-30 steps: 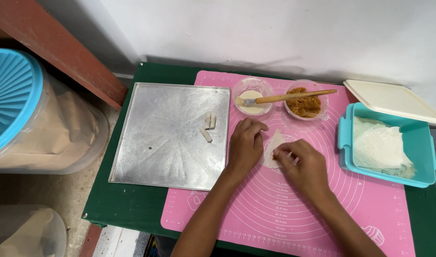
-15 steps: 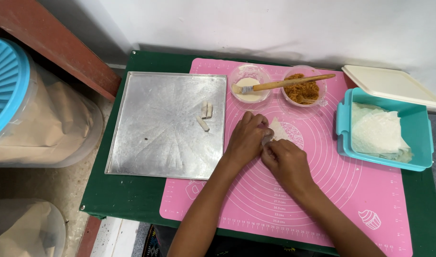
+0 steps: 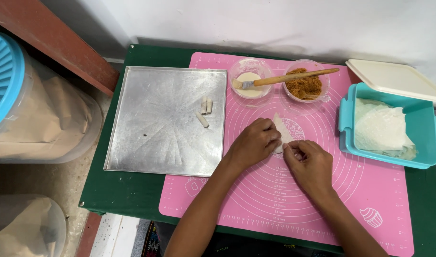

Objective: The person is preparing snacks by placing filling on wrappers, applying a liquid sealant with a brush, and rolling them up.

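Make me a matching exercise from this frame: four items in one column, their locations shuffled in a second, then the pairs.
Items:
1. small rolled pieces
2. brush
3. stack of thin wrappers
4. white wrapper

Locations:
A. inside the teal container
B. on the pink mat, under the fingertips of the left hand and right hand
C. on the metal tray
D. laid across the two clear bowls, bristles in the bowl of pale paste, handle over the bowl of brown filling

Pairs: 1-C, 2-D, 3-A, 4-B
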